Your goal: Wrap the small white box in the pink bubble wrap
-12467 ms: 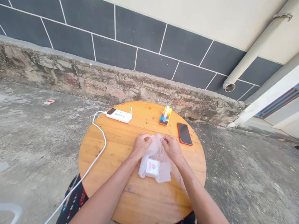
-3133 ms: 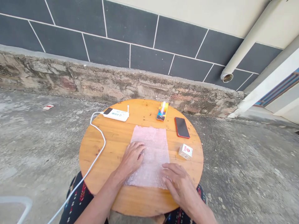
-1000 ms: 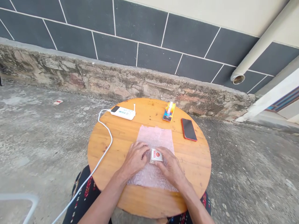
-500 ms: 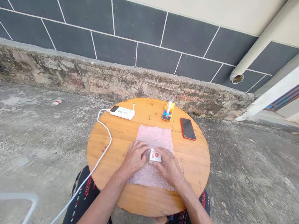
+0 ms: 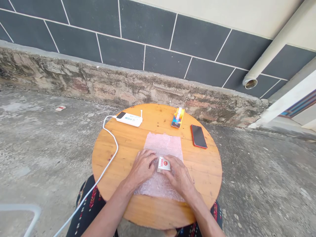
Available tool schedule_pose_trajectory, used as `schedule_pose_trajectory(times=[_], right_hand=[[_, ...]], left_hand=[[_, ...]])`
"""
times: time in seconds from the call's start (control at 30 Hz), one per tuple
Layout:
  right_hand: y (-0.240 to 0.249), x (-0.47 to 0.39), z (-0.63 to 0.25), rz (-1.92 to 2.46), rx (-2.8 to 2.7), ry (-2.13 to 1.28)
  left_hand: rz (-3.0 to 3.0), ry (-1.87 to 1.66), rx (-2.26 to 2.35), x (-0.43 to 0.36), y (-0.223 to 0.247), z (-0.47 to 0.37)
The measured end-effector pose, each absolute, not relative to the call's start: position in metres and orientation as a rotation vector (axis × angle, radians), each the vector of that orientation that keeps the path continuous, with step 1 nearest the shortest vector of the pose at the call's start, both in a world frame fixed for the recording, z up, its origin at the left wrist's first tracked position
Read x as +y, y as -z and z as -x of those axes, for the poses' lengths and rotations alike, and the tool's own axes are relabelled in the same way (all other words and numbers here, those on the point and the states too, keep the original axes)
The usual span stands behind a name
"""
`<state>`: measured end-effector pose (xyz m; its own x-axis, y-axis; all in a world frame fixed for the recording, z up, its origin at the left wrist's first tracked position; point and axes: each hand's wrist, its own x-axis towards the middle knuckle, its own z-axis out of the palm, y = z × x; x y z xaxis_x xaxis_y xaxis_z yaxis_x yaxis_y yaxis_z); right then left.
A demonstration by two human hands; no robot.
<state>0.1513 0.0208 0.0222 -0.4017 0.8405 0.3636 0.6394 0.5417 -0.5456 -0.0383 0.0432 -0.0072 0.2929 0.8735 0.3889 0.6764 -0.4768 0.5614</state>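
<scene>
**Operator:** Wooden round desk (image 5: pixel 204 171) carries all items. Report the position of the small box.

**Inspector:** Small white box (image 5: pixel 163 164) with a red mark sits on the sheet of bubble wrap (image 5: pixel 163 146), toward the near half of the sheet. The sheet lies flat at the centre of the desk.

**Operator:** Hand status?

**Inspector:** Left hand (image 5: pixel 142 167) rests palm down on the bubble wrap, fingers curled against the left side of the box. Right hand (image 5: pixel 179 175) rests on the sheet as well, fingers bent against the right and near sides of the box. Both hands touch the box, which stands on the sheet between them; neither lifts it. How firmly the fingers press on it cannot be determined.

**Operator:** Other items on the desk?

**Inspector:** White power bank (image 5: pixel 129 118) at the far left edge, with a white cable (image 5: pixel 111 157) running off the near left edge. Orange and blue tape dispenser (image 5: pixel 178 118) at the far edge, just beyond the sheet. Red phone (image 5: pixel 198 136), face up, to the right of the sheet and well apart from the hands.
</scene>
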Motion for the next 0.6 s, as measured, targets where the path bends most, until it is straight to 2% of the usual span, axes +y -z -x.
schedule_pose_trajectory(times=[0.6], right_hand=[[-0.013,0.032,-0.151,1.203,-2.139,-0.377]], left_hand=[[-2.284,-0.945,1.408,0.043,0.004,0.038]])
